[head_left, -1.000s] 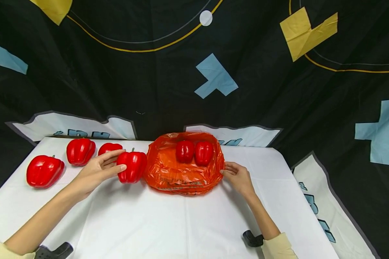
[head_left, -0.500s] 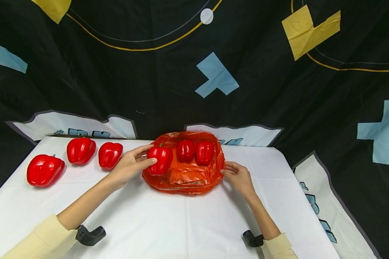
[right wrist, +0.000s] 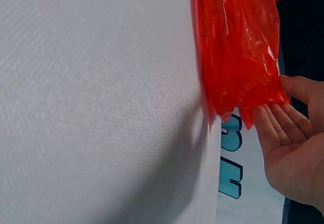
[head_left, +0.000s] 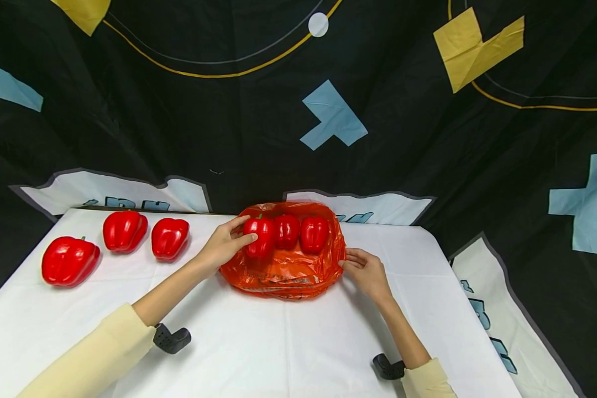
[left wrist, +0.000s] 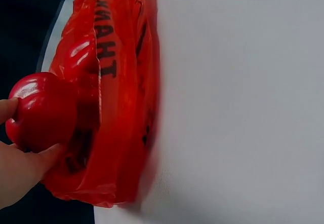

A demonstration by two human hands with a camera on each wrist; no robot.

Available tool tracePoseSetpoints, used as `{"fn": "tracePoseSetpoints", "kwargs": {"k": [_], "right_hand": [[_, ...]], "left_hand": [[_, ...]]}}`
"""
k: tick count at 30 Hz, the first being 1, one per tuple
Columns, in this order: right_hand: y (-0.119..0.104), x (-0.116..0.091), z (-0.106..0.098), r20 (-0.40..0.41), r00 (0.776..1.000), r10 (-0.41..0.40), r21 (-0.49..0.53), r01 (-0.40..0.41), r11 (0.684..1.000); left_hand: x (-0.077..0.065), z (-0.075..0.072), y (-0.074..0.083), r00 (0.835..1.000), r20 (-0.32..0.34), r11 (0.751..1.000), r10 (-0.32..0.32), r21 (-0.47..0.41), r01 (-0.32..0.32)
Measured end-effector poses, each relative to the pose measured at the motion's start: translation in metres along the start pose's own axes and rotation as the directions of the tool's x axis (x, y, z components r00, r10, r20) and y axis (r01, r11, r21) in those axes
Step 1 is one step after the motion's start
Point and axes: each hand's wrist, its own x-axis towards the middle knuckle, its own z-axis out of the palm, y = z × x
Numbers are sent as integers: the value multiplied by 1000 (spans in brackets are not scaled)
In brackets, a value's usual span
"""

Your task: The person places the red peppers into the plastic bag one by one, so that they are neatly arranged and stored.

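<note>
My left hand [head_left: 224, 246] grips a red bell pepper [head_left: 260, 237] by its left side, thumb in front. The pepper is within the left part of an open orange-red plastic bag [head_left: 288, 272]. Two more red bell peppers [head_left: 314, 235] lie in the bag, just right of the held one. In the left wrist view the held pepper [left wrist: 43, 113] is at the bag's mouth, beside the printed plastic [left wrist: 119, 133]. My right hand [head_left: 368, 273] pinches the bag's right rim. The right wrist view shows its thumb and fingers on the bag's edge [right wrist: 253, 77].
Three red bell peppers stand at the table's left: one near the front [head_left: 69, 261], one behind it [head_left: 125, 231] and one nearer the bag [head_left: 170, 239]. A white cloth [head_left: 258, 342] covers the table. A dark printed curtain [head_left: 258, 138] hangs behind the back edge.
My left hand has carried the bell pepper rightward from outside the bag to inside its left part, beside the two there. My right hand has stayed at the bag's rim.
</note>
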Motion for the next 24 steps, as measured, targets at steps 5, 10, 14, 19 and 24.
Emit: {"fn": "tracePoseSetpoints", "kwargs": {"k": [5, 10, 14, 19, 24], "right_hand": [[12, 6, -1, 2, 1000, -7, 20, 7, 1000], [34, 16, 1, -9, 1000, 4, 16, -3, 1000], [39, 17, 2, -15, 1000, -16, 11, 16, 1000], [36, 17, 3, -20, 1000, -11, 2, 11, 1000], [35, 17, 2, -22, 1000, -1, -17, 1, 1000]], "left_hand": [[10, -1, -5, 1000, -30, 1000, 1, -3, -1], [16, -2, -9, 999, -47, 1000, 19, 10, -19], [22, -2, -13, 997, -64, 999, 36, 31, -34], [30, 0, -17, 995, -78, 997, 59, 47, -55], [36, 3, -19, 992, -96, 996, 84, 47, -80]]}}
